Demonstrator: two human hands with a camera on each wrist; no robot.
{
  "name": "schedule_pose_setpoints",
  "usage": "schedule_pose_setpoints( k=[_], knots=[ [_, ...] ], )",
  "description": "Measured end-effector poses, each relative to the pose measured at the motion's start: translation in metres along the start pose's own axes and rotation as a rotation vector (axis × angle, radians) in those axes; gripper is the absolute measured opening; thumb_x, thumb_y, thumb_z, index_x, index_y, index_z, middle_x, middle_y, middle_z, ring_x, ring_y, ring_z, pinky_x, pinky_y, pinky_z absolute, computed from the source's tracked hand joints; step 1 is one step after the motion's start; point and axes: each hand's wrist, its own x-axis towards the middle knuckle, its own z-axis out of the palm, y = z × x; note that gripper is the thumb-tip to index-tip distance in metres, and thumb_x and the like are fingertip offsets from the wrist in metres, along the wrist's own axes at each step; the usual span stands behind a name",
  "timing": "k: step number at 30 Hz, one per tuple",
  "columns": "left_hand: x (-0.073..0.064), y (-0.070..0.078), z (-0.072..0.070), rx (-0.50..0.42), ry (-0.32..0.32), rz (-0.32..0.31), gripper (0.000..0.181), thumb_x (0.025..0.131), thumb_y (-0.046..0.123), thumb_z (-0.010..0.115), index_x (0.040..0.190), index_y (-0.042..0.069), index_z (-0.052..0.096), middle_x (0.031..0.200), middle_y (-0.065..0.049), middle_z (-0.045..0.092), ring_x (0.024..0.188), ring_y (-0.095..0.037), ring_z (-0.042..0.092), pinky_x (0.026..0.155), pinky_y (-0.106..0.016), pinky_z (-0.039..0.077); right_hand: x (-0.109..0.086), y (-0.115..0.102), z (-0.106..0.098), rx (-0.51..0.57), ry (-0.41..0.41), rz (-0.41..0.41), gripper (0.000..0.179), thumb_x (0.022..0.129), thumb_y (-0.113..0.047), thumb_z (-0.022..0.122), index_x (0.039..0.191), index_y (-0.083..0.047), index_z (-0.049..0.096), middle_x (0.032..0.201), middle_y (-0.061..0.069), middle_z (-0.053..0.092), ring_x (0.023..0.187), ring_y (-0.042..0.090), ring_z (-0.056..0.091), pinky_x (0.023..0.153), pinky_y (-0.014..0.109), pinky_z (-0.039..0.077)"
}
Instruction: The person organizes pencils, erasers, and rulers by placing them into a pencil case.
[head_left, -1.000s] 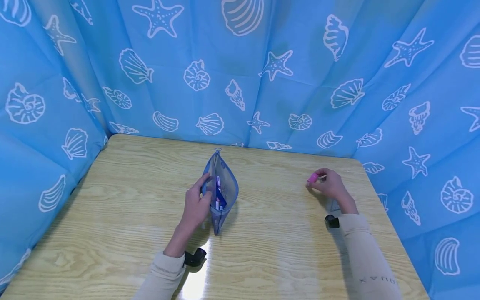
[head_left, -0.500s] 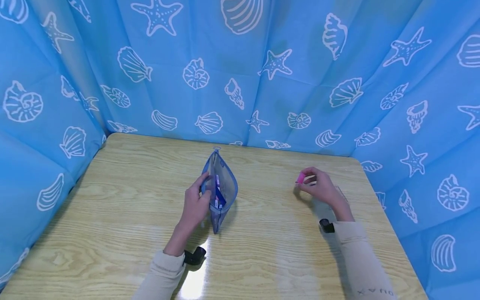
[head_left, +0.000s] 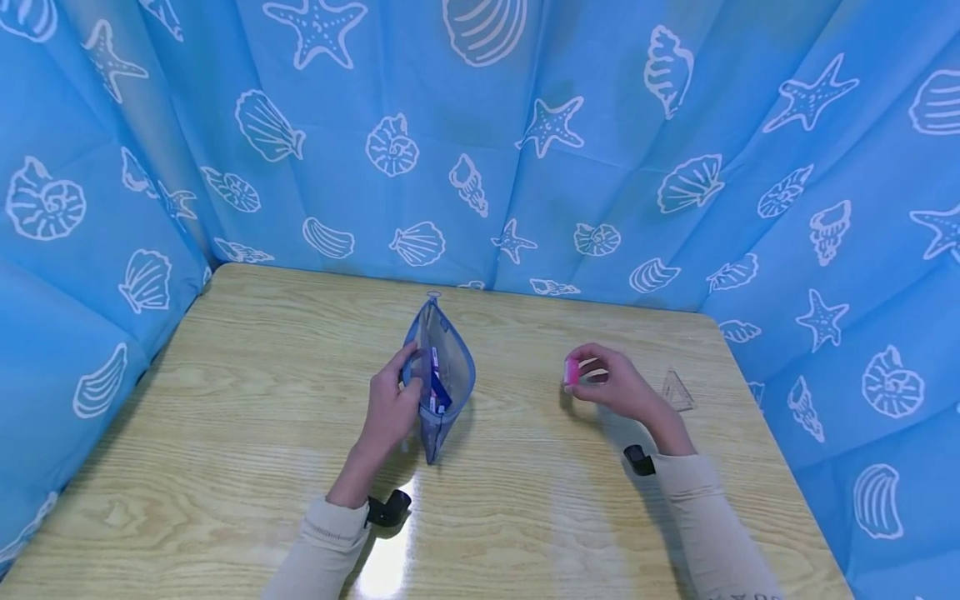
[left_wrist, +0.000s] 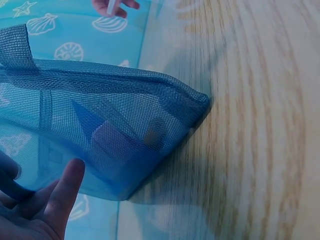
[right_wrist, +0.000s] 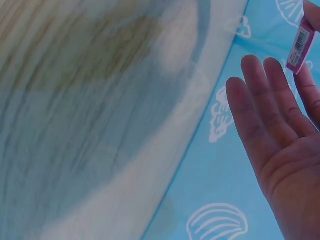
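A blue mesh zip pouch (head_left: 459,360) stands on the table with its mouth spread wide. My left hand (head_left: 390,410) grips the pouch's left side, thumb inside the rim. Dark blue and white items (head_left: 438,392) lie inside; in the left wrist view they show only dimly through the mesh (left_wrist: 65,115). To the right of the pouch, my right hand (head_left: 613,385) pinches a small pink eraser (head_left: 572,372) between thumb and index finger, above the table. The right wrist view shows a barcode label on the eraser (right_wrist: 301,46), with the other fingers (right_wrist: 272,107) extended.
A clear triangle ruler (head_left: 678,392) lies on the wooden table (head_left: 525,492) behind the right wrist. A blue curtain (head_left: 337,167) with white shell prints borders the table at the back and sides.
My right hand has moved left with the eraser, closer to the pouch, and the triangle ruler has come into fuller view behind it. The left hand keeps its grip on the pouch.
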Motion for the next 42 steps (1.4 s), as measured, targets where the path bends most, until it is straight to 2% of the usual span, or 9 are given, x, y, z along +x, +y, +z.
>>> schedule_pose_setpoints(
  k=[4,10,13,19,24,28,36,42],
  knots=[
    [0.000,-0.001,0.000,0.004,0.007,-0.002,0.060,0.089,-0.002,0.046,0.149,-0.007,0.044,0.142,-0.022,0.059,0.120,-0.037,0.064,0.098,-0.048,0.050,-0.001,-0.002,0.005,-0.001,-0.019,0.004,0.041,0.082,-0.008,0.082,0.119,-0.005,0.063,0.112,0.011,0.065,0.105,0.030,0.066,0.093,0.049,0.056],
    [0.001,-0.001,0.000,0.009,0.008,0.003,0.060,0.089,-0.001,0.046,0.149,-0.006,0.045,0.142,-0.022,0.059,0.121,-0.036,0.064,0.096,-0.047,0.051,0.000,-0.006,0.011,-0.001,-0.037,-0.002,0.043,0.082,-0.009,0.082,0.121,-0.004,0.063,0.115,0.012,0.066,0.106,0.031,0.065,0.096,0.052,0.054],
    [0.002,-0.002,0.001,0.013,0.014,0.015,0.060,0.089,-0.001,0.047,0.148,-0.006,0.046,0.142,-0.023,0.058,0.126,-0.036,0.059,0.099,-0.047,0.049,0.001,-0.009,0.013,0.000,-0.043,-0.005,0.043,0.082,-0.007,0.082,0.121,-0.004,0.063,0.114,0.012,0.066,0.105,0.030,0.065,0.095,0.051,0.054],
    [0.002,-0.001,0.002,0.027,0.016,0.012,0.059,0.089,0.000,0.048,0.147,-0.006,0.047,0.145,-0.026,0.055,0.133,-0.036,0.054,0.106,-0.049,0.045,0.005,-0.013,0.018,0.002,-0.049,-0.053,0.042,0.082,-0.008,0.083,0.120,-0.005,0.065,0.112,0.011,0.067,0.105,0.031,0.065,0.094,0.052,0.054],
    [0.002,0.000,0.004,0.041,0.006,0.002,0.060,0.088,0.001,0.048,0.147,-0.005,0.048,0.146,-0.026,0.053,0.132,-0.036,0.054,0.103,-0.049,0.045,0.009,-0.023,0.024,-0.024,-0.062,-0.071,0.042,0.083,-0.011,0.082,0.121,-0.007,0.065,0.114,0.008,0.067,0.108,0.031,0.063,0.096,0.055,0.052],
    [0.002,0.000,0.004,0.048,0.010,0.016,0.060,0.086,0.000,0.049,0.146,-0.006,0.049,0.146,-0.026,0.053,0.135,-0.035,0.052,0.107,-0.050,0.045,0.013,-0.031,0.030,-0.043,-0.077,-0.071,0.042,0.083,-0.013,0.082,0.122,-0.009,0.065,0.115,0.007,0.066,0.109,0.029,0.063,0.097,0.055,0.052],
    [0.002,-0.001,0.005,0.046,0.012,0.019,0.061,0.086,0.000,0.048,0.147,-0.006,0.048,0.146,-0.026,0.053,0.131,-0.036,0.055,0.098,-0.048,0.047,0.023,-0.046,0.039,-0.038,-0.086,-0.066,0.043,0.083,-0.015,0.083,0.121,-0.011,0.065,0.116,0.005,0.067,0.110,0.028,0.062,0.099,0.054,0.050],
    [0.000,0.000,0.006,0.040,0.011,0.005,0.061,0.087,0.001,0.047,0.147,-0.005,0.048,0.147,-0.026,0.052,0.136,-0.037,0.051,0.107,-0.052,0.046,0.031,-0.060,0.042,-0.044,-0.067,-0.103,0.043,0.083,-0.014,0.083,0.122,-0.012,0.065,0.118,0.004,0.067,0.114,0.035,0.061,0.100,0.057,0.049]
  ],
)
